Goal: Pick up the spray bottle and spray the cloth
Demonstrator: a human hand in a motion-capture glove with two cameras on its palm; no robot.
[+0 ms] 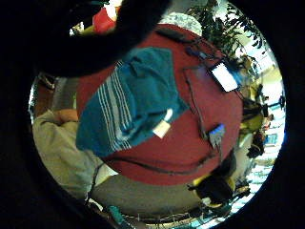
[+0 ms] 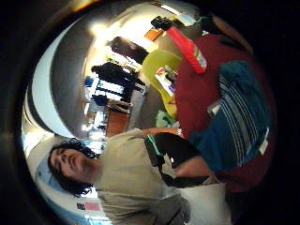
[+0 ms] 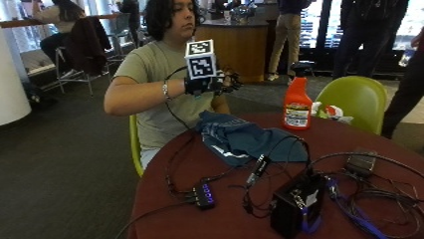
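Count of items on and around the round red desk point(image 3: 371, 144): one orange spray bottle point(image 3: 297, 104) with a black trigger head, standing upright. One blue striped cloth point(image 3: 245, 139), crumpled, near the bottle. One black box unit point(image 3: 296, 204) and one small hub point(image 3: 202, 194), both further from the bottle than the cloth. One yellow-green chair point(image 3: 354, 99) behind the bottle. One gloved grip point(image 3: 209, 84), raised above the desk.

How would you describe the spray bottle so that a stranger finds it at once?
Look at the round dark red table. At its far edge, beside the yellow-green chair, stands the spray bottle, upright and apart from the blue cloth. It is the only orange thing there, with a black trigger head and a label.
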